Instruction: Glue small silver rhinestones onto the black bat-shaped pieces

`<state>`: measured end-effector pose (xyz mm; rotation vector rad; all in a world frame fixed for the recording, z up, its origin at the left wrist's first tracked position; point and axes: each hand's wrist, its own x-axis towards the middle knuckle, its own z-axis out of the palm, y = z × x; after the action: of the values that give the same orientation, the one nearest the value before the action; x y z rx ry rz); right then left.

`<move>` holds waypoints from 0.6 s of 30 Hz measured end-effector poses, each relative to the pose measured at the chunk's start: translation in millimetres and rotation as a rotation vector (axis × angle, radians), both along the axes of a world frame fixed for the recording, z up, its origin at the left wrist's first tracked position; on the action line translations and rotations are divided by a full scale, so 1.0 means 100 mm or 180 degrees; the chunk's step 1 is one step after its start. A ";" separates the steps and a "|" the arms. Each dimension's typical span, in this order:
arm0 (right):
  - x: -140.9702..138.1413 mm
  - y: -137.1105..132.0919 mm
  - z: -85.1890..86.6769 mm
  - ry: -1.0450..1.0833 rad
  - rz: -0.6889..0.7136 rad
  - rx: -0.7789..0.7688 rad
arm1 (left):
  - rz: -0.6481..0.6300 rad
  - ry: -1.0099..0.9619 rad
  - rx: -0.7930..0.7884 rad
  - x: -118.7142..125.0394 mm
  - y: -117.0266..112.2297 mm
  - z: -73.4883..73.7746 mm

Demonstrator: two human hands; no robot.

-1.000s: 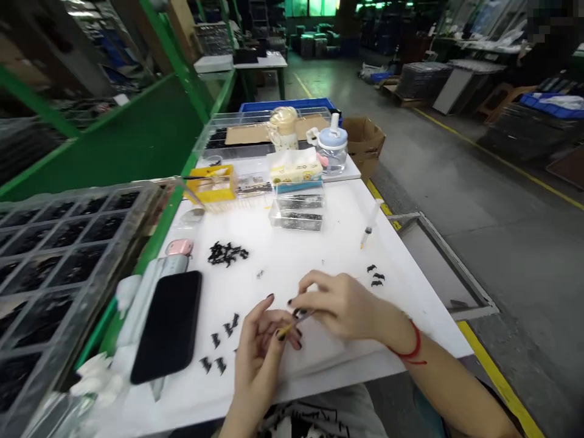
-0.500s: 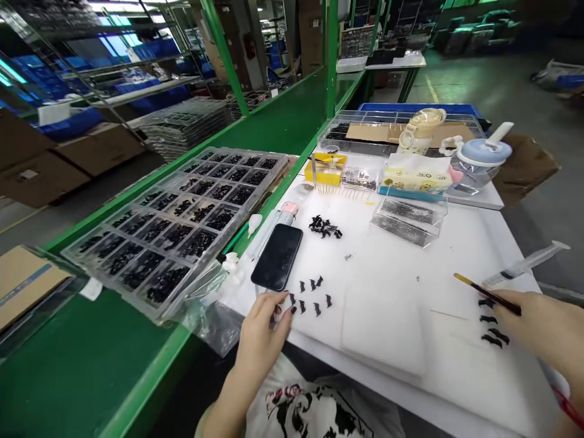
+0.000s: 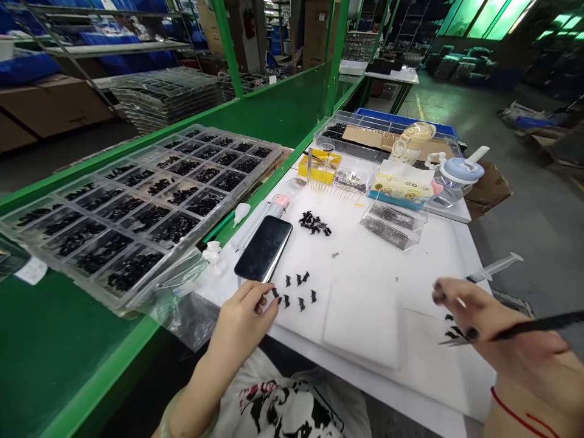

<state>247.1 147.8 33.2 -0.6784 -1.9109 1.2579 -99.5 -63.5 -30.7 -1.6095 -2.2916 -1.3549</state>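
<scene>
My left hand (image 3: 249, 315) rests at the mat's front left edge, thumb and forefinger closed about a small black jagged-edged piece (image 3: 275, 293). Several similar black pieces (image 3: 301, 303) lie spaced out beside it. On the right, my right hand (image 3: 486, 319) is raised and partly blurred, forefinger stretched forward. A slim black tool (image 3: 538, 326) lies across its palm under the thumb, and a thin metal point (image 3: 451, 342) shows beyond the thumb. Beneath that hand are more black pieces (image 3: 451, 333), partly covered. A loose heap of black pieces (image 3: 314, 223) sits farther back.
A phone (image 3: 263, 248) lies by my left hand. The large compartment tray (image 3: 125, 292) holds black parts. A foam sheet (image 3: 360, 322), syringe (image 3: 497, 266), clear plastic case (image 3: 392, 225), yellow box (image 3: 319, 169), tissue pack (image 3: 401, 185) and lidded cup (image 3: 458, 176) are on the table.
My right hand has lifted and turned, the slim dark tool now across its palm instead of lying below it. My left hand stays at the same piece. The view has shifted right.
</scene>
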 end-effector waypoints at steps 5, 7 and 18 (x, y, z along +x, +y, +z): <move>-0.59 0.04 -0.06 -0.0280 -0.0001 -0.0241 | -0.0521 -0.0500 0.0206 0.16 0.02 0.18; -0.82 0.10 -0.10 -0.0420 -0.0139 -0.0290 | -0.1002 -0.0851 0.0138 0.30 0.10 0.25; -1.37 0.38 -0.21 -0.1544 -0.0033 -0.0085 | -0.2369 -0.2855 -0.0384 0.84 0.61 0.23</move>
<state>110.6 185.9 12.2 -1.0831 -2.2718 1.1883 -15.7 -2.2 -7.7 -2.3948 -2.1913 -2.5792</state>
